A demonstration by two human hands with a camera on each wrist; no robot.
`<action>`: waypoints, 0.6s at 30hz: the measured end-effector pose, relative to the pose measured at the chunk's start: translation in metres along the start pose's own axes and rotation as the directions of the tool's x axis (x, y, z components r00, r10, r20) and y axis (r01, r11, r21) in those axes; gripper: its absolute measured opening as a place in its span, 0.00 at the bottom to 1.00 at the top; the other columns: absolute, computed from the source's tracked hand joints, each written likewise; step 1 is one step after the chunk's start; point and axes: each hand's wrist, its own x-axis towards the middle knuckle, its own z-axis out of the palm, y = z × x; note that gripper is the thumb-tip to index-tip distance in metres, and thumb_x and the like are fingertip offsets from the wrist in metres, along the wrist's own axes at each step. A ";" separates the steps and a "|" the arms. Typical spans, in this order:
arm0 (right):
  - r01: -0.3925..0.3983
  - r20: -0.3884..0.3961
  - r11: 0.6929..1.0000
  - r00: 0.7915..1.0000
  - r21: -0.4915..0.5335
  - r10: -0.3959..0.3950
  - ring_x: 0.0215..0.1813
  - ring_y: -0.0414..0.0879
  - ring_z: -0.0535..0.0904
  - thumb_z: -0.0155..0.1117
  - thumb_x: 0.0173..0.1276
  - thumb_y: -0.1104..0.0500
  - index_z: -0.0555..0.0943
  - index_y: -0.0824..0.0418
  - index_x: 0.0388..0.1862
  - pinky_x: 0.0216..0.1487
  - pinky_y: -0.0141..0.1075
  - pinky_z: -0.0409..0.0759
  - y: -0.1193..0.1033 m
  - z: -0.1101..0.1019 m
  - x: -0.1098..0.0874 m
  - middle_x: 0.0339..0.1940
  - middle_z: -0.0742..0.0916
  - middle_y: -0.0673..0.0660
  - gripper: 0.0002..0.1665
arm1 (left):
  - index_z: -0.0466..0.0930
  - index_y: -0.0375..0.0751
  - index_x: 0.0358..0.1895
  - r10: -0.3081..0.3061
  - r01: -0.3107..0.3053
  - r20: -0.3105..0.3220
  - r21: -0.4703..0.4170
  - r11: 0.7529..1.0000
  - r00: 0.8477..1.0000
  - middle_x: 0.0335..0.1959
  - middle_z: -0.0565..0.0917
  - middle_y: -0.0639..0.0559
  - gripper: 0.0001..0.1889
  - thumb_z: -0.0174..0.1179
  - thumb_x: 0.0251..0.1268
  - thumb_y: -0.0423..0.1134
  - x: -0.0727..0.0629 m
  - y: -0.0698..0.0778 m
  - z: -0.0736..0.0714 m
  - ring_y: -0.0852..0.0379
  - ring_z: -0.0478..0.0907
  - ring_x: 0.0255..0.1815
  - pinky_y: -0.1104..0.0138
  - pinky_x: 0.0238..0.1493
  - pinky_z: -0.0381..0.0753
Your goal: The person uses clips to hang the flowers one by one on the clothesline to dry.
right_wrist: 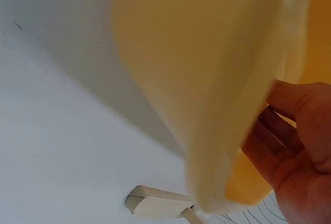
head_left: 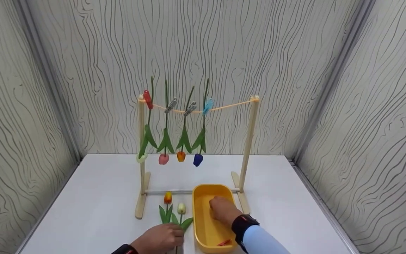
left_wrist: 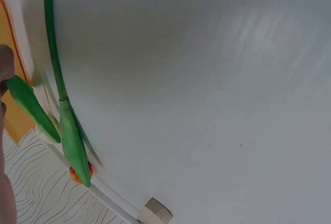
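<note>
On the white table, my left hand (head_left: 160,238) grips the artificial white tulip (head_left: 181,208) around its stem and lower leaves. In the left wrist view a green leaf (left_wrist: 33,109) of it comes out from the fingers. Beside it lies an orange-yellow tulip (head_left: 167,197), its stem running past the hand. Inside the yellow tray (head_left: 195,215), my right hand (head_left: 224,211) reaches down with bent fingers. Whether it holds anything is hidden. A red clothespin (head_left: 225,242) lies at the tray's near end.
Behind the hands stands a wooden frame (head_left: 248,144) with an orange cord (head_left: 231,105). Several tulips hang head down from it by a red clothespin (head_left: 148,99), two grey ones and a blue clothespin (head_left: 208,106). Patterned walls enclose the table.
</note>
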 end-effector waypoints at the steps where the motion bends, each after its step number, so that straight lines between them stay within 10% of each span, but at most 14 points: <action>1: 0.004 0.008 1.000 1.000 0.006 -0.004 0.38 0.50 0.75 0.73 0.71 0.65 0.85 0.58 0.44 0.52 0.43 0.84 0.000 -0.001 0.000 0.37 0.84 0.55 0.06 | 0.92 0.55 0.52 -0.013 0.013 -0.001 -0.020 1.000 1.000 0.44 0.91 0.64 0.11 0.72 0.70 0.38 0.000 0.000 0.000 0.70 0.84 0.43 0.80 0.54 0.86; 10: 0.034 0.063 0.998 0.997 0.049 -0.037 0.40 0.48 0.77 0.71 0.76 0.63 0.87 0.56 0.49 0.57 0.46 0.87 0.009 -0.003 0.004 0.41 0.88 0.54 0.07 | 0.89 0.53 0.62 -0.181 0.184 0.032 -0.228 0.956 0.983 0.56 0.93 0.60 0.19 0.67 0.74 0.53 -0.004 0.003 -0.001 0.67 0.88 0.52 0.70 0.58 0.91; 18: 0.010 0.085 0.980 0.996 0.197 -0.028 0.40 0.45 0.78 0.75 0.74 0.62 0.87 0.52 0.46 0.56 0.43 0.86 0.011 -0.008 0.005 0.38 0.87 0.48 0.07 | 0.87 0.48 0.63 -0.306 0.261 -0.074 -0.358 0.897 0.949 0.64 0.91 0.54 0.19 0.70 0.73 0.46 -0.004 0.001 -0.008 0.62 0.88 0.60 0.63 0.63 0.91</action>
